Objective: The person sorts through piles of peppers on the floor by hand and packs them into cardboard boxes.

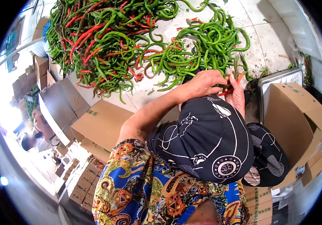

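Observation:
My left hand (205,83) is bent over my knee, its fingers curled in toward the other hand. What lies under those fingertips is mostly hidden. Close beside it, my right hand (236,94) is closed round a few chili peppers. An orange-red chili pepper (240,77) sticks out by its fingers, and part of a red one shows near the palm. Just beyond both hands, a smaller heap of long green chili peppers (209,41) lies on the pale tiled floor (256,48). A larger heap of mixed green and red chili peppers (97,41) spreads to the left.
An open cardboard box (292,116) stands at my right, by a metal-rimmed scale or tray (261,90). Another cardboard box (97,116) is at my left. Stacked cartons (80,185) fill the lower left. Farther left, another person (37,140) is partly visible.

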